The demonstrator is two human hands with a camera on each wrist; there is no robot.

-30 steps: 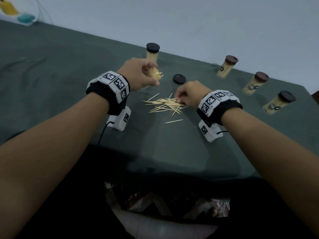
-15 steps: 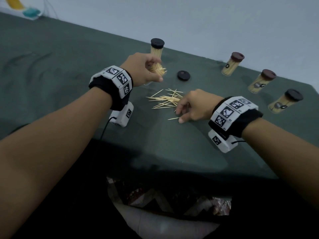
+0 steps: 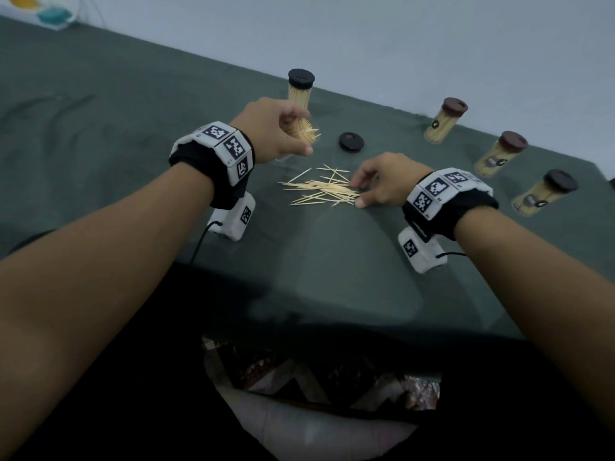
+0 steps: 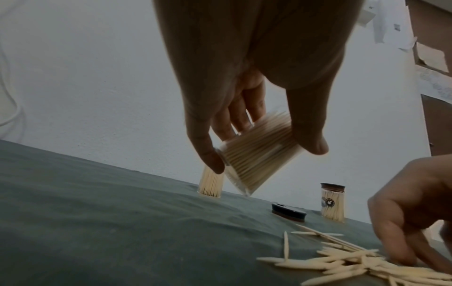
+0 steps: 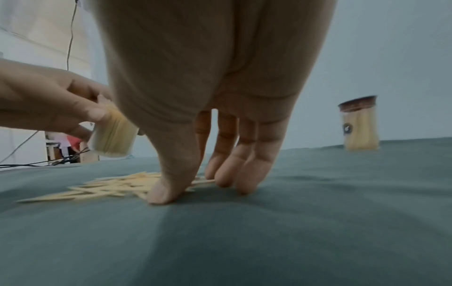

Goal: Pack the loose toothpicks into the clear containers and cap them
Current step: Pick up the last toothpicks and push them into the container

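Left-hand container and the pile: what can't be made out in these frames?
- Open container: head view, the left hand covers its body.
- Loose toothpicks: count unreadable, overlapping; left wrist view's edge crops them.
- Right hand: fingers touch the pile; motion blur hides any pinch.
- Labels on the capped containers: too small.

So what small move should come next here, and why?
Probably the right hand should pinch up a few loose toothpicks: its fingertips already rest at the pile's edge, and the left hand holds the open container tilted, ready to receive them.
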